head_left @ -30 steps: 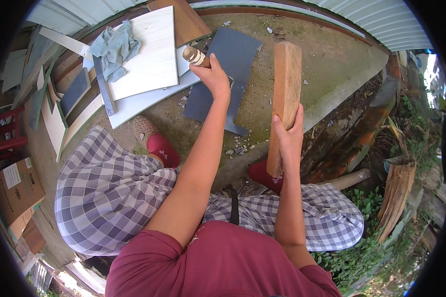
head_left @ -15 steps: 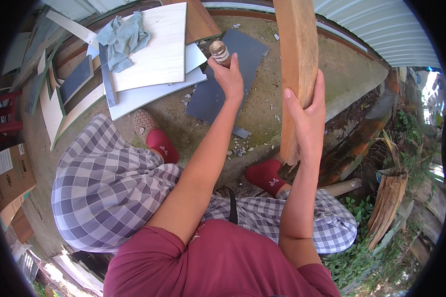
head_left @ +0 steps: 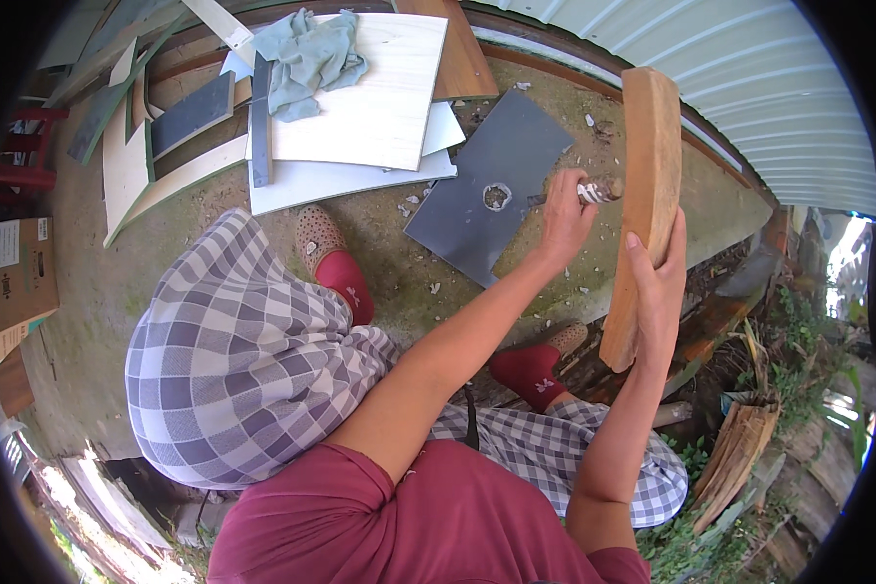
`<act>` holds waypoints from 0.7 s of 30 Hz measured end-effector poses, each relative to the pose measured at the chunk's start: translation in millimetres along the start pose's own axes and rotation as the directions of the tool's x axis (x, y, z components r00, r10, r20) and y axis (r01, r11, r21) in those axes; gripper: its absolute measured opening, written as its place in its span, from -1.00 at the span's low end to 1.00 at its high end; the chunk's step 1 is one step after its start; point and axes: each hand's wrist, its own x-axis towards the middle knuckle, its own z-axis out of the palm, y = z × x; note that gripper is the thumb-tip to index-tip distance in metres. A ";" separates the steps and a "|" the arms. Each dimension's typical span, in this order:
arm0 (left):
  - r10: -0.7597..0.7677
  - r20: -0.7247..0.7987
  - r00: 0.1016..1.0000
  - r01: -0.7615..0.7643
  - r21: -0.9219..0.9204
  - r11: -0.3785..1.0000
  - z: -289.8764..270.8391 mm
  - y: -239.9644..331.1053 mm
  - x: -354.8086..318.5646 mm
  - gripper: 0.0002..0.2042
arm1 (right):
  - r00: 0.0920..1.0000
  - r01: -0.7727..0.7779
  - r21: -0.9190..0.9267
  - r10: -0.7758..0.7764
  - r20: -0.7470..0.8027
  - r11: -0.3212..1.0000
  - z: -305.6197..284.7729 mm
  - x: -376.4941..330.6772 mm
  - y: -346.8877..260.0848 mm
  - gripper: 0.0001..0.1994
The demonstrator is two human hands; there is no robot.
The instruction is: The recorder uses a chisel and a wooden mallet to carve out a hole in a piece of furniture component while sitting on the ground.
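My left hand [head_left: 566,219] is closed round a chisel with a round wooden handle [head_left: 602,189] bound in white wrapping. The tool lies sideways, its handle end pointing right and its dark shaft showing left of my fingers. My right hand [head_left: 660,282] grips a thick wooden block [head_left: 649,146] near its lower end, held up beside the chisel handle. Whether handle and block touch, I cannot tell. Left of my left hand, a dark grey board [head_left: 457,209] lies on the ground with a ragged, pale-rimmed hole [head_left: 497,198] through it.
White boards [head_left: 380,97] with a grey-green cloth [head_left: 307,63] lie at the far left, near offcuts [head_left: 195,117]. A cardboard box [head_left: 19,277] and red stool [head_left: 29,156] stand left. Corrugated metal sheeting [head_left: 749,97] borders the far right; split wood [head_left: 740,457] and plants lie right.
The chisel has swung from upright to sideways and moved right, off the board, uncovering the hole. The wooden block has come lower, its top end now in view. My view has shifted.
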 end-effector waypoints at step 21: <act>-0.109 -0.073 0.991 0.106 -0.040 0.994 -56.8 24.6 52.9 -0.54 | 0.963 0.256 0.214 -0.228 -0.145 0.943 25.7 28.5 13.0 -0.31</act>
